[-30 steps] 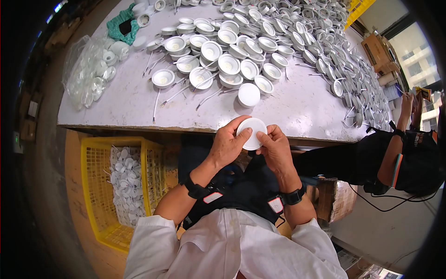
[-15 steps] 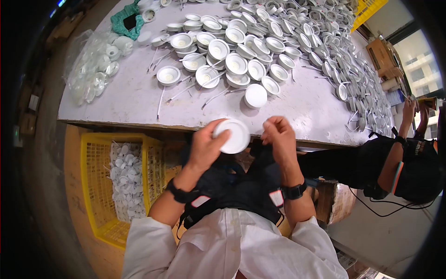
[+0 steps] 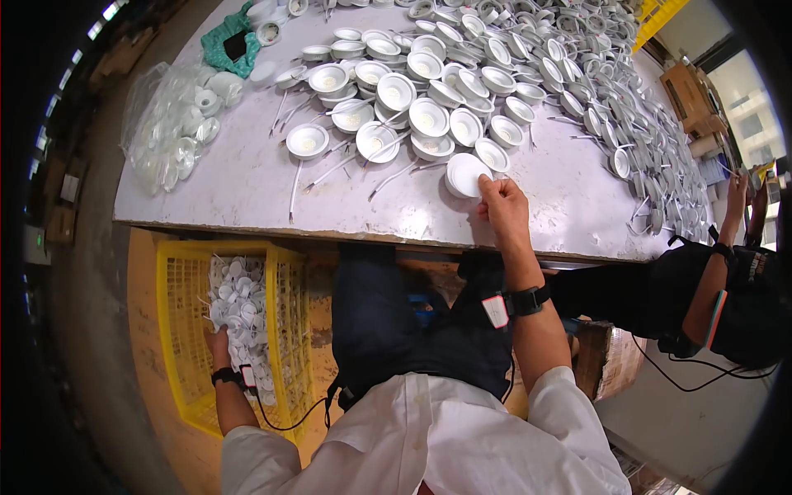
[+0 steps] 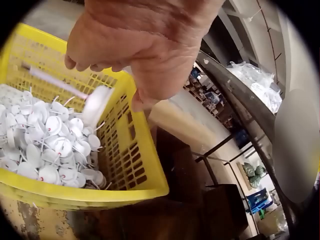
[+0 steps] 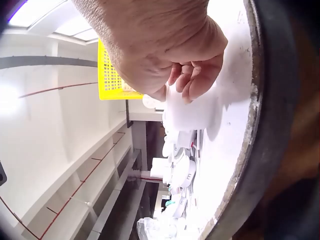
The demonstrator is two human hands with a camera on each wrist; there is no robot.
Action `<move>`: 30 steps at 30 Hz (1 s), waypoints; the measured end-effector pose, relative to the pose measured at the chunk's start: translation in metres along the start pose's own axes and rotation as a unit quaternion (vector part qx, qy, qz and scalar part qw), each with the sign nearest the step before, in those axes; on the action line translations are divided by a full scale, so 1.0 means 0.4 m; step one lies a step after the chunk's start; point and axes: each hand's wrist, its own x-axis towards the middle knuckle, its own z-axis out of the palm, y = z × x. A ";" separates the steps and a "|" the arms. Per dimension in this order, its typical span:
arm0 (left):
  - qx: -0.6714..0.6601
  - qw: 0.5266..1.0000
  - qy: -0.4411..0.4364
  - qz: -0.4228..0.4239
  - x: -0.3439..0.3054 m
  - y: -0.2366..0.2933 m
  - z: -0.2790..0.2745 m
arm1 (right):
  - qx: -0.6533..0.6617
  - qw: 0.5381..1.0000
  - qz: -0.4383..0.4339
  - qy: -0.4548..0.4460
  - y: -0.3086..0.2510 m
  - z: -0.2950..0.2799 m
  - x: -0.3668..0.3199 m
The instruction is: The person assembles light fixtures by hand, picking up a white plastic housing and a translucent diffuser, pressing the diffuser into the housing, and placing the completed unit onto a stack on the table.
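Observation:
At the table's near edge, my right hand (image 3: 505,210) pinches the edge of a round white disc (image 3: 469,172) on top of a short stack. In the right wrist view, the curled fingers (image 5: 197,82) lie against the side of this white stack (image 5: 187,112). My left hand (image 3: 219,346) is down at the yellow basket (image 3: 177,412), its fingers loosely bent in the left wrist view. Just below them, apart from the fingertips, a white downlight (image 4: 96,102) with a trailing wire shows over the basket's inside wall. White lamp pieces with wires (image 4: 45,135) fill the basket's bottom.
Many white downlight housings (image 3: 429,117) with wires cover the back and right of the table (image 3: 247,186). A clear plastic bag (image 3: 161,132) of white parts and a green bag (image 3: 227,51) lie at the left. Another person's arm (image 3: 709,289) is at the right.
Both hands were together over the lap with a white round piece, then parted. The left has moved down to the basket; the right has reached forward to the white stack on the table.

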 end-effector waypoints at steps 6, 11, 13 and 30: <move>-0.074 0.982 -0.125 0.123 -0.123 0.142 0.160 | 0.081 0.996 0.032 -0.011 0.005 -0.013 0.007; -0.212 0.893 -0.362 0.160 -0.428 0.631 0.207 | 0.151 0.988 0.036 -0.018 -0.012 -0.054 -0.027; -0.239 0.827 -0.469 0.197 -0.523 0.787 0.206 | 0.223 0.973 0.050 -0.039 -0.022 -0.072 -0.062; -0.278 0.703 -0.654 0.039 -0.772 1.132 0.421 | 0.275 0.953 0.094 -0.079 0.014 -0.193 -0.225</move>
